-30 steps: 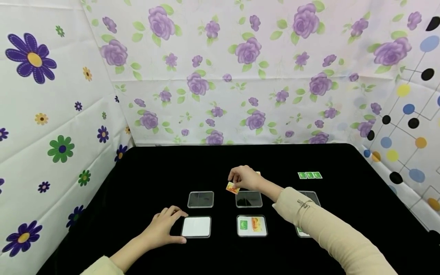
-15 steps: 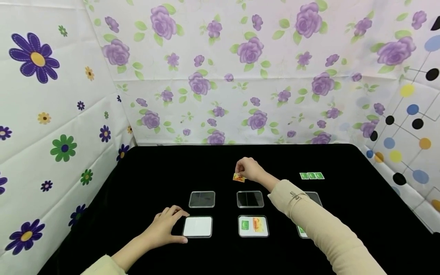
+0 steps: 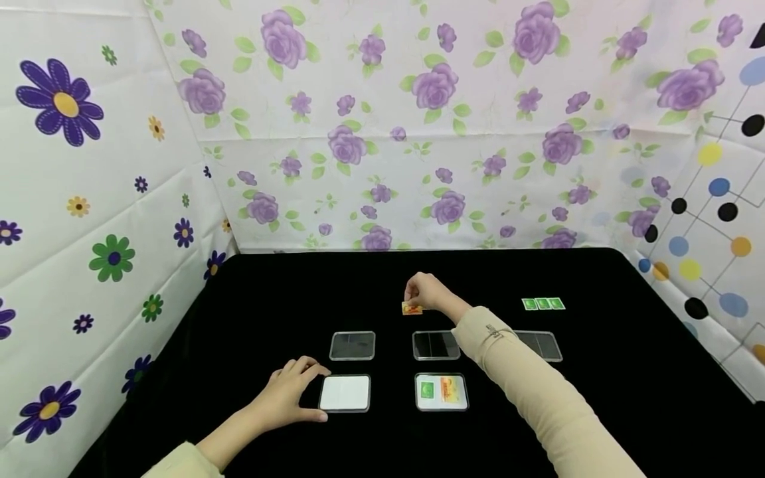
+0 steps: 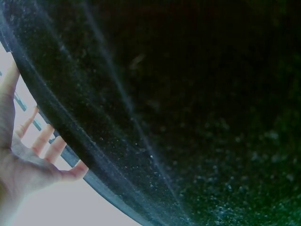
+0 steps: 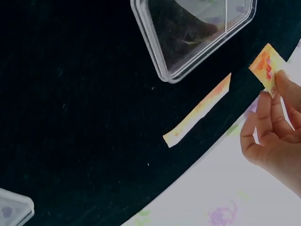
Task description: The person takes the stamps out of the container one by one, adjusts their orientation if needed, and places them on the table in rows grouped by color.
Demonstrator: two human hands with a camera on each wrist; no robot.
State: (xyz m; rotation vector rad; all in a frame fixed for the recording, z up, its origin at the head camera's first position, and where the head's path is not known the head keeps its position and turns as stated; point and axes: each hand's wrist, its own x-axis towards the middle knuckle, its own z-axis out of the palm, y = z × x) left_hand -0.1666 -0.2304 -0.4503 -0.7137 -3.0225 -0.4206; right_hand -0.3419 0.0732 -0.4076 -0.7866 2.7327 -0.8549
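Note:
My right hand (image 3: 431,292) pinches a small orange-yellow stamp (image 3: 412,308) between thumb and fingers, behind the middle clear case. The right wrist view shows the stamp's (image 5: 265,66) serrated edge, with a strip of matching orange stamps (image 5: 200,110) flat on the black cloth beside it, apart from the hand. My left hand (image 3: 287,395) rests at the left side of a clear case with a white insert (image 3: 345,393), fingers extended, index fingertip by the far corner and thumb by the near one. In the left wrist view, my left hand (image 4: 28,165) shows spread fingers; the case is hidden.
Another white-lined case (image 3: 437,392) has a green stamp and orange ones inside. Behind stand clear cases at left (image 3: 352,346), middle (image 3: 435,345) and right (image 3: 540,345), the right one partly under my sleeve. Several green stamps (image 3: 542,304) lie back right. Flowered cloth (image 3: 382,133) hangs behind.
My right hand has moved back from above the middle case to the cloth behind it, the pinched stamp with it, then shifted slightly left. The left hand has stayed put.

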